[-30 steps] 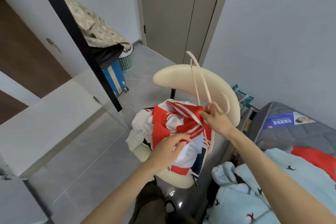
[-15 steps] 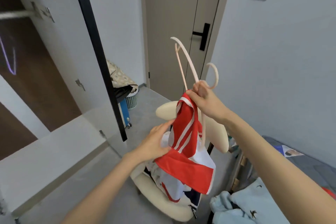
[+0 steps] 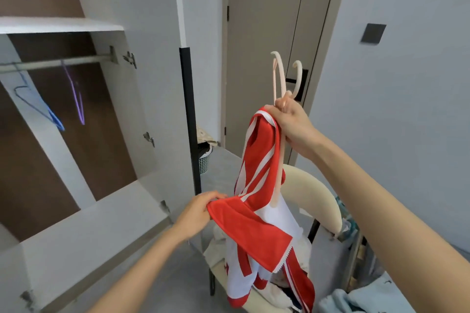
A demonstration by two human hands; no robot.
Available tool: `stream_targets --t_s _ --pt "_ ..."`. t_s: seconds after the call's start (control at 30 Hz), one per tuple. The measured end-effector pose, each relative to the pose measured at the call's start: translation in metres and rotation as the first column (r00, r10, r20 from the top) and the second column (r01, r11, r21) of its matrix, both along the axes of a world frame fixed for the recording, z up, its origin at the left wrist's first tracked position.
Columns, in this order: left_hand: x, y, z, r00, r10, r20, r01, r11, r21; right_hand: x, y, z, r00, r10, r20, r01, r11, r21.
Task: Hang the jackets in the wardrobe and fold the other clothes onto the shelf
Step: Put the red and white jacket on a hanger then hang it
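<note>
A red and white jacket hangs in the air over a cream chair. My right hand grips the jacket's collar together with a pale pink hanger, whose hook points up. My left hand pinches a red edge of the jacket lower down and holds it out to the left. The open wardrobe stands at the left, its rail carrying a blue hanger and a purple hanger. A white shelf runs below the rail.
The wardrobe door's black edge stands upright between wardrobe and chair. Behind it are a laundry basket and a closed room door. More clothes lie on the chair seat, and a light blue garment lies at the bottom right.
Both hands have lifted the jacket and hanger up off the chair. My view has swung up and left, bringing the wardrobe rail and its hangers into sight.
</note>
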State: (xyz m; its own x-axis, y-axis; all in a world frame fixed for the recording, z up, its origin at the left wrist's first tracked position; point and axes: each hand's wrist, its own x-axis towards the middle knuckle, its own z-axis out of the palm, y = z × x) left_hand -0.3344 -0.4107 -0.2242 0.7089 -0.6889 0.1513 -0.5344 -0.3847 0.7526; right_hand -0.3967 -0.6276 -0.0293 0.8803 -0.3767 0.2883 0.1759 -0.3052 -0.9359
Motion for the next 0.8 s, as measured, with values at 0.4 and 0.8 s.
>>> stream_targets --t_s 0.4,0.8 --pt "0.016 0.015 0.096 0.963 0.235 0.132 -0.197 0.948 -0.249 0.010 -0.004 -0.062 0.944 -0.144 -0.298 -0.066 0.801 -0.595" --pt "0.030 -0.041 0.157 0.964 0.147 0.223 -0.123 0.985 -0.120 -0.003 0.045 -0.070 0.971 0.055 -0.232 -0.114 0.962 -0.248"
